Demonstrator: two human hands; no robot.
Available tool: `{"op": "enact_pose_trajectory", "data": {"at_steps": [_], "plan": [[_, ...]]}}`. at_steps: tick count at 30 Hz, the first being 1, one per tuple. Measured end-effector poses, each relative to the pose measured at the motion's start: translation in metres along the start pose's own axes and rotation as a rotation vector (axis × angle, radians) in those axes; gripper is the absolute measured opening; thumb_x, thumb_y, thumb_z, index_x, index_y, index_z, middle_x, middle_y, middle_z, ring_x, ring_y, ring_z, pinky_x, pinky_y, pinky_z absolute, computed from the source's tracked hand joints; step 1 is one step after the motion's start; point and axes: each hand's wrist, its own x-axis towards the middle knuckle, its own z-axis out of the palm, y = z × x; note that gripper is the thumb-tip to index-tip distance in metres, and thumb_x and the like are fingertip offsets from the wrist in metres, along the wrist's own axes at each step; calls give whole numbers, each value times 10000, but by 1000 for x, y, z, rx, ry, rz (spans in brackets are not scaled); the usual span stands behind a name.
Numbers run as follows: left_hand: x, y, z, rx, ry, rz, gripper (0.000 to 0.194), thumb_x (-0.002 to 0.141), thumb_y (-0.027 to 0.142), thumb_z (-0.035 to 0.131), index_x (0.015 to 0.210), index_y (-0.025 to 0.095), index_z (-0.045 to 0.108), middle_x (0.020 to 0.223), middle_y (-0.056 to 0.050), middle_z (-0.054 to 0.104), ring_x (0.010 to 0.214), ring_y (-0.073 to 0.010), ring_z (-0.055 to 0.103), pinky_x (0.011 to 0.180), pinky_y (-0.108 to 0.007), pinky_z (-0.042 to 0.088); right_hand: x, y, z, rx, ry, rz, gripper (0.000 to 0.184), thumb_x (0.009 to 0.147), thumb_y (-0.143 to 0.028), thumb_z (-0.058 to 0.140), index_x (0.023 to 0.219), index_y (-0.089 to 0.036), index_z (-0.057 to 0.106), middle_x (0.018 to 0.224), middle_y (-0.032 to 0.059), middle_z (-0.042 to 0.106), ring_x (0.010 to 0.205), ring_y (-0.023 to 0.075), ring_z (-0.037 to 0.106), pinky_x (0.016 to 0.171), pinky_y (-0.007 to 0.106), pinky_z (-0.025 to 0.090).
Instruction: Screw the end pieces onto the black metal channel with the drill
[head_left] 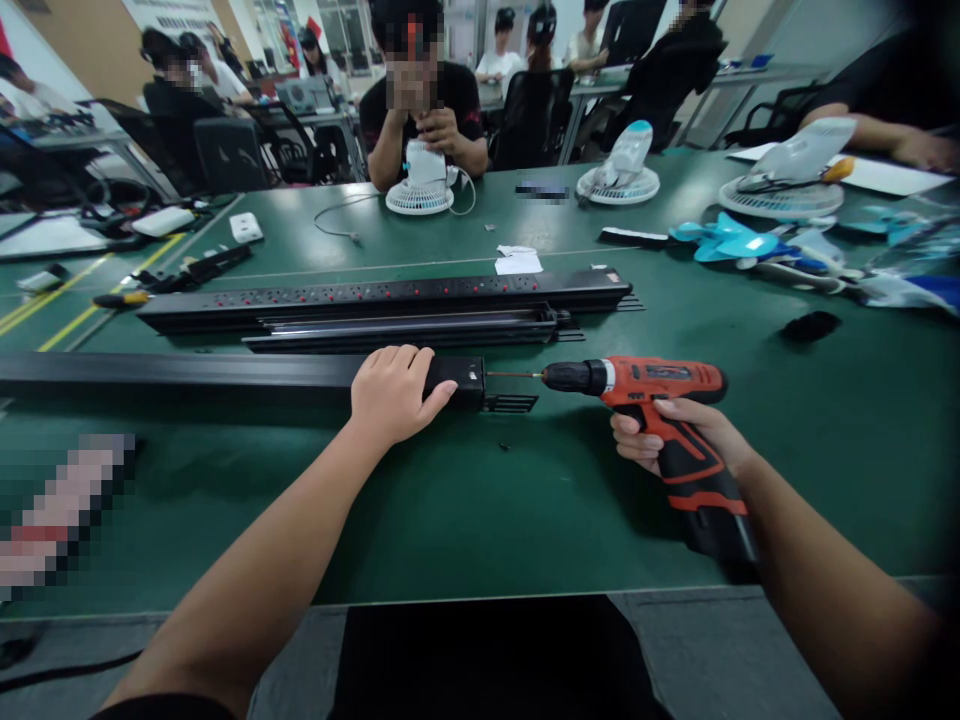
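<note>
My left hand grips a long black bar near its right end, fingers over the top and thumb along the near side. The bar lies flat on the green table and runs out of view on the left. In my right hand is a red and black cordless drill, held by its handle. Its long thin bit points left and its tip meets the bar's end face; the exact contact point is too small to make out. Dark prongs stick out below that end. A small dark screw lies nearby.
Behind are a black strip with red dots and a thinner black rail. White fan parts and blue fan blades lie further back. A person sits opposite. A small black object lies right; a screwdriver lies left.
</note>
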Motion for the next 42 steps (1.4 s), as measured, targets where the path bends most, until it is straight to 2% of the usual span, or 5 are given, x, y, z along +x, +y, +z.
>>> {"op": "enact_pose_trajectory", "data": {"at_steps": [23,42], "plan": [[1,0,-2,-2,-5,0,583,1018,604,382,1164,142,708,1046,-150,736,969,-336,681,876,-476,519,0,2,0,4,38,-41,252,726,-446,489,821,-214,511,731,-16,462,523,74,316,435,217,323],[0,0,0,7,14,13,596,1023,601,377,1164,126,707,1041,-148,738,959,-336,683,856,-476,520,1,-1,-3,28,0,35,300,721,-479,462,821,-201,514,615,-33,388,534,86,294,436,206,303]]}}
